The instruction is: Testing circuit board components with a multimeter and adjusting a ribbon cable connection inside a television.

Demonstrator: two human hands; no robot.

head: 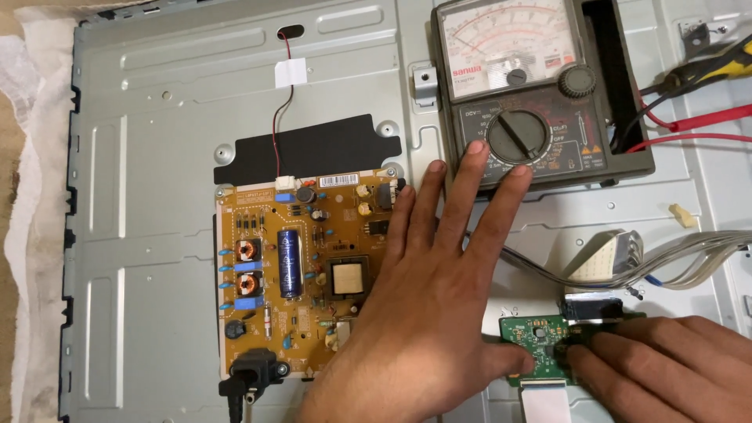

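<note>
**Both hands working at a small green board on an opened metal chassis**

The green board (540, 338) is lying low and right of centre on the grey chassis (157, 157), just right of the orange board (301, 274). A flat ribbon (544, 403) is leaving its lower edge, and a black connector (591, 307) is sitting at its top right.

The left hand (423, 313) is lying flat and spread, grasping nothing: its thumb is pressing the green board's left part, its palm is covering the orange board's right edge, and its longer fingertips are touching the lower face of the meter (517, 86), beside the dial (517, 135). The right hand (666, 368) is coming in from the right, fingers curled onto the board's right edge; whether they are pinching anything I cannot tell.

Risks, as I judge them: the palm is resting across bare components near the large blue capacitor (290, 262), so a stored charge could bite. The fingertips could be nudging the dial to a wrong range. Pulling the board could be straining the ribbon or the grey wires (705, 258).
</note>
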